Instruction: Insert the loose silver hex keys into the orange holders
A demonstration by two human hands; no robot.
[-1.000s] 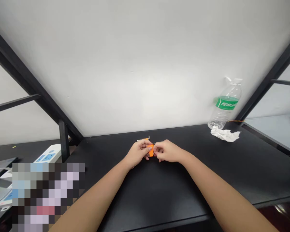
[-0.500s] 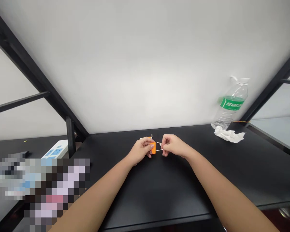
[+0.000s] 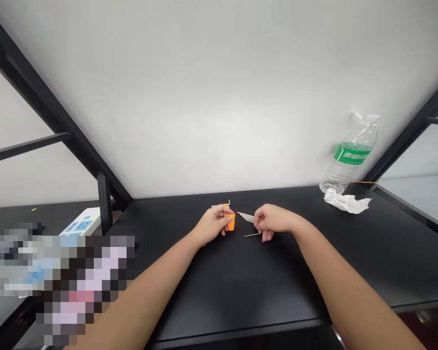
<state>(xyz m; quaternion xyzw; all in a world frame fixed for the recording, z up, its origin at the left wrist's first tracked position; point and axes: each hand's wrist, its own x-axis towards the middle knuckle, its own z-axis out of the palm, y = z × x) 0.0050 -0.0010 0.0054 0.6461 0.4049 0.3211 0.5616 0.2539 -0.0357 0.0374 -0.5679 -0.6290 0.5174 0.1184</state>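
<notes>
My left hand [image 3: 216, 223] is closed around an orange hex key holder [image 3: 230, 222] on the black tabletop. A small bent metal end [image 3: 229, 202] shows just behind that hand. My right hand [image 3: 272, 221] is a short way to the right, fingers curled in a pinch at the bent end of a hex key [image 3: 251, 236]. This key's long arm points left, low over or on the table; I cannot tell which. Several other hex keys [image 3: 246, 217] lie side by side between the two hands, their right ends hidden behind my right hand.
A clear plastic bottle with a green label [image 3: 352, 153] leans at the wall on the back right, with crumpled white tissue [image 3: 346, 201] before it. A white power strip [image 3: 81, 221] lies left, beyond a black metal frame post [image 3: 104, 201]. Blurred items fill the lower left.
My right hand has moved right, away from the orange holder, and the hex key at its fingers is now apart from the holder. My left hand stays nearly still.
</notes>
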